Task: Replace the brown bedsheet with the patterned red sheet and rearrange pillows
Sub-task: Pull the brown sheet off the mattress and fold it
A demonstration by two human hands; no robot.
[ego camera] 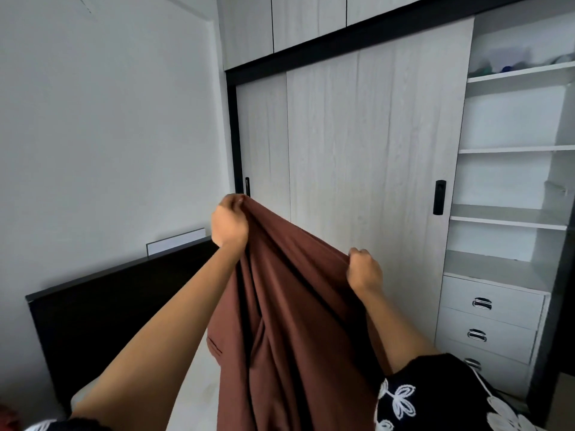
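Step in hand: brown bedsheet (289, 306) off mattress, held aloft before wardrobe (357, 144). Left hand (229, 224) and right hand (364, 270) each pinching top edge, grip clamped on cloth. Next, likely: fold or set aside, fetch red sheet.

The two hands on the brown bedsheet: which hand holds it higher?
The left hand grips the brown bedsheet higher, near the wardrobe door handle; the right hand holds lower.

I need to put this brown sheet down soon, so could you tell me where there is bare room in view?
Both hands, left hand and right hand, grip the brown sheet. Bare patches: the pale mattress strip between the black headboard and the hanging sheet, and the open shelves above the drawers. The top shelf holds blurred items.
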